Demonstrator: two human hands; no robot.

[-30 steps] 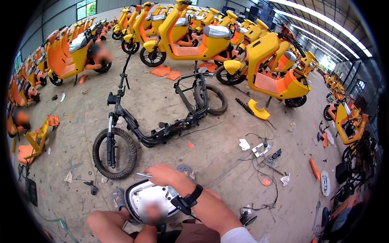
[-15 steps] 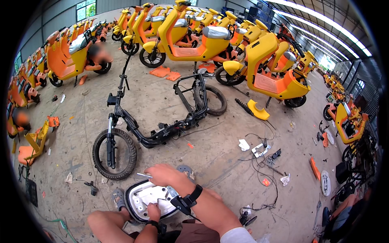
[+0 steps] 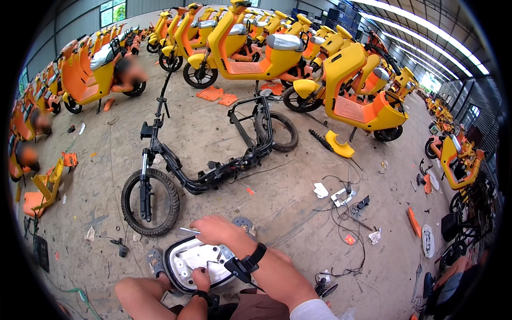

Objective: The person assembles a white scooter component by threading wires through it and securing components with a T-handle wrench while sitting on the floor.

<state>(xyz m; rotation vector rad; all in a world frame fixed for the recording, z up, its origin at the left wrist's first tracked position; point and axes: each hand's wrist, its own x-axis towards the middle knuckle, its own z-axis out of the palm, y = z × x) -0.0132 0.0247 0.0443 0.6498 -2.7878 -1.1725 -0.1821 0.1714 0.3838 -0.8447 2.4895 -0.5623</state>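
Observation:
My right hand (image 3: 216, 230) is closed on a thin silver rod-like tool (image 3: 189, 231) above a white shell with a black rim (image 3: 182, 256), which looks like the underside of a seat. My left hand (image 3: 201, 277) is down on the shell, fingertips pinched at a small part inside it that I cannot make out. The shell lies between my grey clogs (image 3: 156, 261).
A bare black scooter frame (image 3: 213, 176) stands ahead. Rows of yellow-orange scooters (image 3: 250, 66) fill the background. A yellow panel (image 3: 340, 144), tangled cables (image 3: 341, 213) and orange scraps (image 3: 413, 221) lie rightward. Another person's leg (image 3: 453, 272) shows at far right.

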